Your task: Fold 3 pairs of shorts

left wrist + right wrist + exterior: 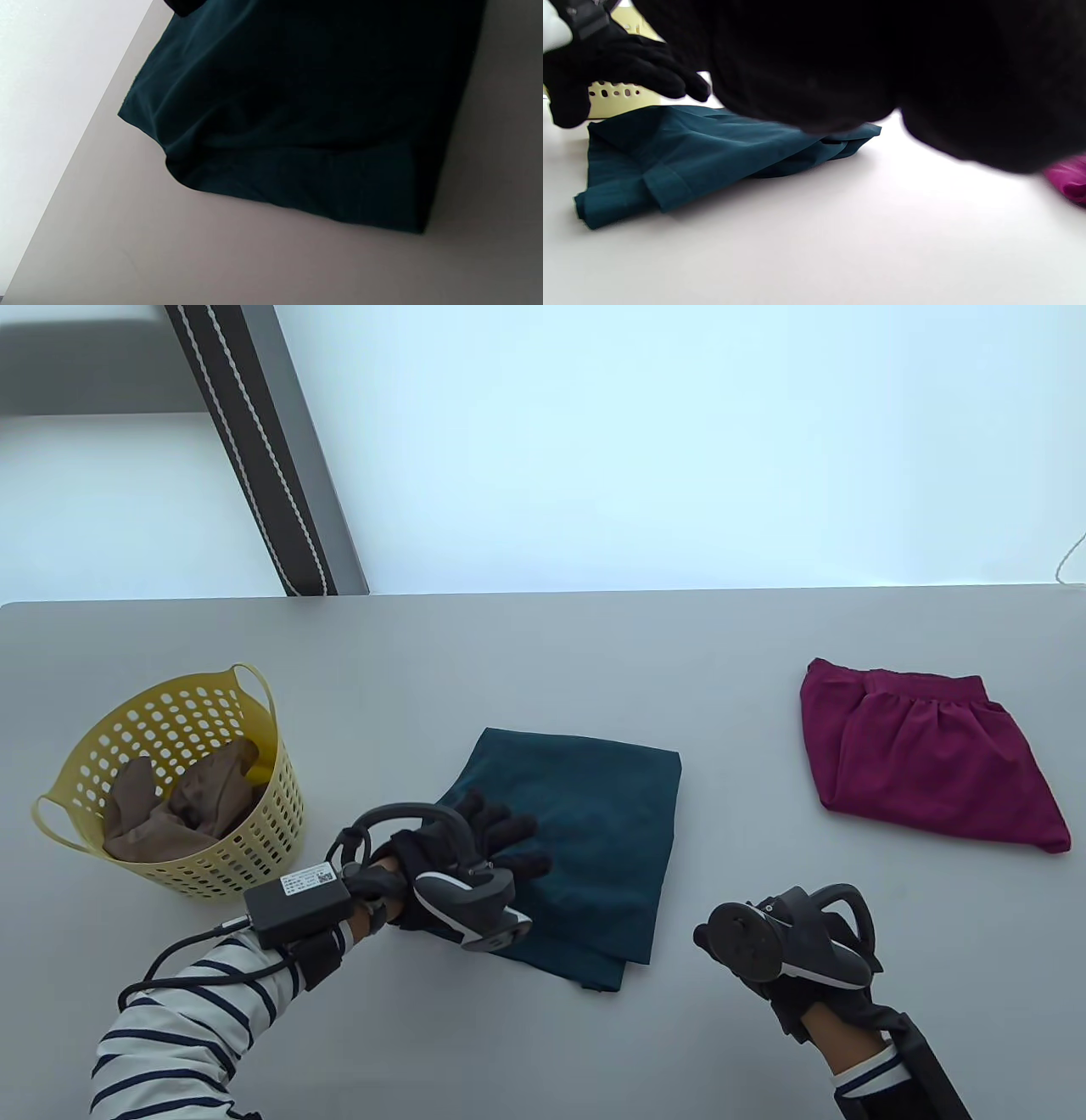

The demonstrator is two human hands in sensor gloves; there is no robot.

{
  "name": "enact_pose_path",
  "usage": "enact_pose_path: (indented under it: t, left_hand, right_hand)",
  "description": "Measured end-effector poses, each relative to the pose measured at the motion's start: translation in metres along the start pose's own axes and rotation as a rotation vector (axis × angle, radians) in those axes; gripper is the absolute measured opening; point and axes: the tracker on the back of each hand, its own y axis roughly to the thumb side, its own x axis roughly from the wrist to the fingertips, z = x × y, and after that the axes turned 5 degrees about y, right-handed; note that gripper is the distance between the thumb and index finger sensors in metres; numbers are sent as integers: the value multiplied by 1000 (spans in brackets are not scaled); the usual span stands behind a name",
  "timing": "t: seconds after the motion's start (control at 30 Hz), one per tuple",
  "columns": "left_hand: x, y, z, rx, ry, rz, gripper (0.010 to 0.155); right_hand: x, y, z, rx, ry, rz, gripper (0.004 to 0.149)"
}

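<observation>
A folded pair of dark teal fabric shorts (577, 848) lies in the near middle of the grey table (594, 661), a neat rectangle with one hem band showing at its near edge in the right wrist view. The left hand (475, 857) in its black glove rests on the left part of these shorts, fingers (509, 827) straight and spread flat on the cloth, gripping nothing. The right hand (785, 946) is to the right of the shorts, apart from them and holding nothing; its fingers are hidden under the tracker (so how far they are curled I cannot tell).

A second folded pair, magenta fabric shorts (925, 755) with a gathered waistband, sits at the far right of the table, well apart from the teal pair. At the left stands a pale yellow perforated plastic basket (254, 806) with two loop handles; a crumpled brown fabric garment (178, 806) lies inside it.
</observation>
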Motion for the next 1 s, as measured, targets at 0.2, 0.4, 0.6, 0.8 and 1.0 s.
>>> enact_pose_path:
  t: [0.2,0.4,0.6,0.8,1.0]
  left_hand:
    - [-1,40,7,-32,239,-80,56]
    - [-20,83,-19,191,433,-18,44]
    - [-60,7,-92,-324,575,-209,39]
    - [-45,-129,-103,-648,472,-446,41]
    - [23,-206,-20,-682,-32,-846,81]
  right_hand:
    - [0,2,-1,-10,4,3,40]
    - [1,1,-2,-9,19,-1,40]
    - [1,0,-2,-4,14,-3,40]
    - [2,-2,-4,0,27,-15,40]
    - [2,-6,-4,-7,35,-37,40]
